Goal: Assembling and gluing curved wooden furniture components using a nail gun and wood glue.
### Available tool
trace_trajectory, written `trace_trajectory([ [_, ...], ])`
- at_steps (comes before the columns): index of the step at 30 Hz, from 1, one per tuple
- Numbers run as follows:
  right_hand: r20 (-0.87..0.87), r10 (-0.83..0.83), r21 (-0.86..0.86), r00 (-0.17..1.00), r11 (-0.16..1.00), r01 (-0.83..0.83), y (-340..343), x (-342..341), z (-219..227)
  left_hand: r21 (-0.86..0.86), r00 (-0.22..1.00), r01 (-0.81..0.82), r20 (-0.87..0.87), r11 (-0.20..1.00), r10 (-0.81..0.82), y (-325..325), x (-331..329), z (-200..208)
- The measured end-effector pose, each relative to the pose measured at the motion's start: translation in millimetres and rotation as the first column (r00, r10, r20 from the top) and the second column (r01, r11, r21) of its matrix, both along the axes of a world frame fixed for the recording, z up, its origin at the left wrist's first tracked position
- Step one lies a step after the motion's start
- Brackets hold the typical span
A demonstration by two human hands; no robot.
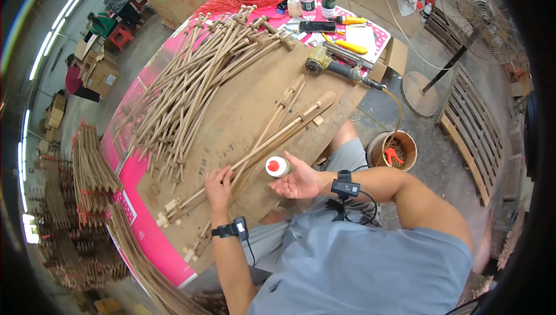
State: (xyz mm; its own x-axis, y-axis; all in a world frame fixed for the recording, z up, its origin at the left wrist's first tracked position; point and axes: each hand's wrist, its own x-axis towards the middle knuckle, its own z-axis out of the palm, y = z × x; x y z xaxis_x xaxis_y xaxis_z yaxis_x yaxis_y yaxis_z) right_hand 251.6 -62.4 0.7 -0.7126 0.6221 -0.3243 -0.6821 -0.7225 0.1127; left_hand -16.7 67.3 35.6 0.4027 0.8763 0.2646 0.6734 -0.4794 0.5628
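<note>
Head view: the right hand (297, 180), palm up with fingers loosely curled, holds a white bottle (281, 169) with a red tip (273, 165) against its thumb; at 8 o'clock from the bottle the left hand (218, 185) is closed narrow around a pale rod (266, 143), which slants over darker rods (325, 102) on the bench (246, 107) from 8 o'clock to 1 o'clock; how firm either hold is, I cannot tell; the grasp on the bottle looks slack, so a slip of the thumb could drop it onto the rods; if the tip is uncovered, a tilt or squeeze could spill its contents across them; the rods cross one another, so a push at one end could skew the rest; the heap of rods (200, 77) at 11 o'clock looks loosely stacked, and a knock might send some sliding; the air tool (336, 66) at 1 o'clock reaches the bench's edge, where a tug on its hose (400, 109) could pull it off.
</note>
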Motion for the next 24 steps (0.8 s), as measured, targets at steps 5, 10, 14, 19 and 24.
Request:
trace_trajectory([
  [5,0.116,-0.163,-0.052,0.980,0.984,0.170,6,-11,14,0.038,1.000,0.010,0.017,0.999,-0.011,0,2,-2],
  [10,0.305,-0.471,0.260,0.828,0.877,0.403,12,28,16,0.010,1.000,-0.014,0.025,1.000,0.014,-1,2,2],
  [14,0.678,-0.724,0.721,-0.128,0.622,0.306,5,112,48,0.015,1.000,0.003,0.019,1.000,-0.003,1,7,7],
  [19,0.535,-0.733,0.828,-0.420,0.554,0.089,-21,149,67,0.008,0.999,0.011,0.046,1.000,-0.011,2,1,6],
  [24,0.473,-0.706,0.794,-0.528,0.601,-0.092,-35,134,67,0.009,0.998,-0.001,0.061,1.000,0.000,2,2,4],
])
